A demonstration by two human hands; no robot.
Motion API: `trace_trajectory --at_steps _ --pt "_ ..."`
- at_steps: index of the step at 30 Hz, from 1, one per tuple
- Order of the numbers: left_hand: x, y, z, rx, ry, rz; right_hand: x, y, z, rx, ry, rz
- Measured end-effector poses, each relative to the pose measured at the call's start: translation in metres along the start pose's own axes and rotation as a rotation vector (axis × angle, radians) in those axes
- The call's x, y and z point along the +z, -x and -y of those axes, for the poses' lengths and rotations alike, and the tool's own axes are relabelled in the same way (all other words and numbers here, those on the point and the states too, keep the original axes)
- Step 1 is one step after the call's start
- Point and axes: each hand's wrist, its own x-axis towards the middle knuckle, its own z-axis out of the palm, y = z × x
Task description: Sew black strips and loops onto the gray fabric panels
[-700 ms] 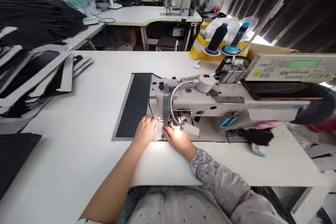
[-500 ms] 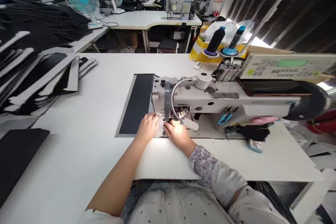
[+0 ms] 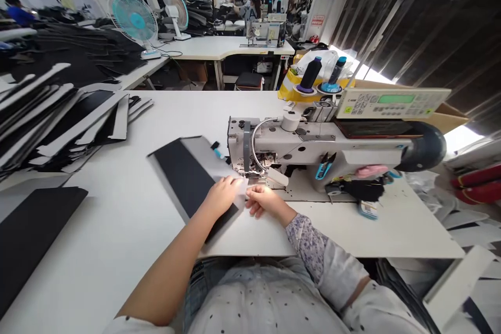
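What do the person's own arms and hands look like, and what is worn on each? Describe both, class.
The left hand and its forearm are bare, with no glove or ring visible. The right hand is also bare, but that arm wears a long pale sleeve with a small purple floral print at the cuff.

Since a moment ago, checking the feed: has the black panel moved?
Yes. The black panel has swung out of line with the sewing machine, its near end now toward the person, under the left hand.

White table [image 3: 117,229] with sewing machine [image 3: 313,146], black panel [image 3: 188,180], stacked panels [image 3: 58,115]
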Motion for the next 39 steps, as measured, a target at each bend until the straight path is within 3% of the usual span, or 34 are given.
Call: trace_trajectory --at_steps 3,6,9,16,23,29,39 --pt "0.001 0.003 -0.011 0.085 0.005 0.034 -0.002 0.003 0.004 0.006 0.178 0.007" --pt "0.008 0.002 -0.015 0.079 0.037 -0.064 0.000 0.005 0.005 -0.023 0.271 -0.026" --pt "0.017 0.002 -0.009 0.095 0.095 -0.133 0.002 0.007 0.004 -0.059 0.346 -0.018" --pt "0.024 -0.003 0.001 0.133 0.141 -0.131 0.003 0.004 0.003 -0.048 0.446 -0.023" --pt "0.002 0.014 -0.014 0.035 0.248 -0.063 0.005 0.011 -0.003 -0.321 0.922 -0.280" --pt "-0.023 0.040 -0.030 0.053 0.277 0.025 0.005 0.012 -0.016 -0.375 1.027 -0.310" --pt "-0.013 0.042 -0.032 0.083 0.279 0.007 0.015 0.021 -0.035 -0.517 1.244 -0.423"
